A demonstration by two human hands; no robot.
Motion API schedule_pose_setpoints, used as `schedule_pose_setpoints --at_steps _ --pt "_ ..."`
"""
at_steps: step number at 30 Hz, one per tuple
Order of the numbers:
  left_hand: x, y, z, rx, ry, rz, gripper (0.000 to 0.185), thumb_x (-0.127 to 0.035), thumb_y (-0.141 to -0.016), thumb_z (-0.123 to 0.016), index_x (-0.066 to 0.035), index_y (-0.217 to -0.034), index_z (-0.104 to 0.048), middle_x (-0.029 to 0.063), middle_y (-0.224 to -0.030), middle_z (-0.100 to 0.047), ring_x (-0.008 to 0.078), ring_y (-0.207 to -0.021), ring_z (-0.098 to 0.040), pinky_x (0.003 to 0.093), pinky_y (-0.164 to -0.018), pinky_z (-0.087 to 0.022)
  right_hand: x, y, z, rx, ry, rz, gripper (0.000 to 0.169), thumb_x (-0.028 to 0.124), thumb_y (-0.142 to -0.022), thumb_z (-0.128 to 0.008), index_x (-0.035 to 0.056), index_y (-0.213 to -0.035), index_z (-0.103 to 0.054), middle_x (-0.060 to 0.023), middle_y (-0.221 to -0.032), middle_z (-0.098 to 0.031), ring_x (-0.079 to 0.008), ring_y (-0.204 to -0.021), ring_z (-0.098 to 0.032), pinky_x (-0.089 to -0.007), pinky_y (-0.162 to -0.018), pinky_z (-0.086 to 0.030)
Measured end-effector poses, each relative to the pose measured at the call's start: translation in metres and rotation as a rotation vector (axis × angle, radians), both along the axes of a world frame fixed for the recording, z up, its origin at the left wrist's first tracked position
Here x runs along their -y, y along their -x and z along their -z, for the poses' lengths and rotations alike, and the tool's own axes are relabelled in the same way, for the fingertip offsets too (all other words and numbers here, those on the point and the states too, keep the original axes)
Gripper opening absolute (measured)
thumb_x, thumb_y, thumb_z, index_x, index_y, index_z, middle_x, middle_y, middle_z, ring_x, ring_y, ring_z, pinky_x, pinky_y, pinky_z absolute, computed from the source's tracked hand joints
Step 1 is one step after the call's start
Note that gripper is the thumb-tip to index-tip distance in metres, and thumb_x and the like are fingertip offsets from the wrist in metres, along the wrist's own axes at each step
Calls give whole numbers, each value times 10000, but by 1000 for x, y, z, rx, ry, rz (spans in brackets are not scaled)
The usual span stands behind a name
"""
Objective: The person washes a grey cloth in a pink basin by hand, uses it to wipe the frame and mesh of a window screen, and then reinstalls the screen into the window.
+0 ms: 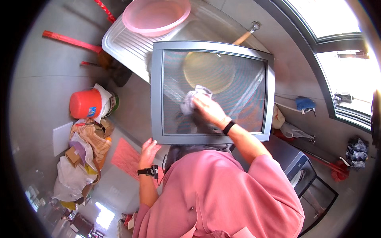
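Note:
A window screen in a grey frame (157, 98) lies across the front of the sink in front of me. My right hand (208, 108) presses a crumpled light grey cloth (189, 102) onto the mesh, near its middle. My left hand (148, 153) is at the frame's lower left corner, its fingertips against the edge and its thumb side partly hidden from clear view. Through the mesh shows a round yellowish basin (209, 71), beneath the screen.
A pink plastic basin (156, 17) stands on the ribbed metal drainboard (131, 38). At left are a red bucket (84, 104) and piled bags (71, 178). A dark front-loading machine (285, 154) stands at right, below a window. A pink mat (128, 157) lies on the floor.

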State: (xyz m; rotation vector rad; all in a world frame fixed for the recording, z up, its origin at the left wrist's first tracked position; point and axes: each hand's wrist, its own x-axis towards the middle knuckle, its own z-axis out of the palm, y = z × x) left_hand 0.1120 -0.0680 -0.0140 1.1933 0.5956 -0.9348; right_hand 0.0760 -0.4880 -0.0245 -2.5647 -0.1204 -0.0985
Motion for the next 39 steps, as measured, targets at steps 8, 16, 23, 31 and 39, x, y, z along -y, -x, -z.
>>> schedule_pose_setpoints --at_steps 8,16,23,31,39 --pt "0 5 -3 63 133 5 335 -148 -1044 -634 5 -1339 -590 69 -1219 -688 171 -1013 -674 370 -991 -534 156 -58 38 44 170 715 600 -41 -888 -503 -52 -1488 -477 -291 -1556 -466 -416 -1500 -388 -472 -1274 -286" --pt "7 4 -11 71 66 52 414 -199 -1056 -615 8 -1409 -554 90 -1289 -679 177 -1127 -658 368 -1044 -501 -49 -114 24 194 -87 -206 497 41 -932 -529 -56 -1418 -554 -263 -1472 -559 -383 -1414 -509 -477 -1222 -381" --pt "12 1 -13 111 99 -40 327 -166 -1063 -610 -1 -1344 -590 77 -1226 -703 175 -1062 -687 357 -991 -536 -20 -227 30 145 71 134 554 -7 -901 -502 -64 -1452 -517 -278 -1512 -514 -405 -1445 -456 -466 -1248 -327" --pt "16 -9 -24 91 32 42 351 -161 -1049 -624 18 -1348 -591 89 -1227 -699 174 -1058 -679 347 -989 -535 -109 -36 -3 5 -109 -333 612 17 -870 -495 -74 -1475 -496 -263 -1538 -495 -392 -1472 -442 -508 -1266 -299" --pt "8 -4 -13 65 72 37 338 -154 -1054 -618 13 -1348 -593 88 -1230 -697 175 -1052 -680 354 -1002 -535 47 -30 12 -14 101 415 637 -60 -869 -522 46 -1497 -519 -226 -1563 -490 -399 -1486 -422 -481 -1259 -310"
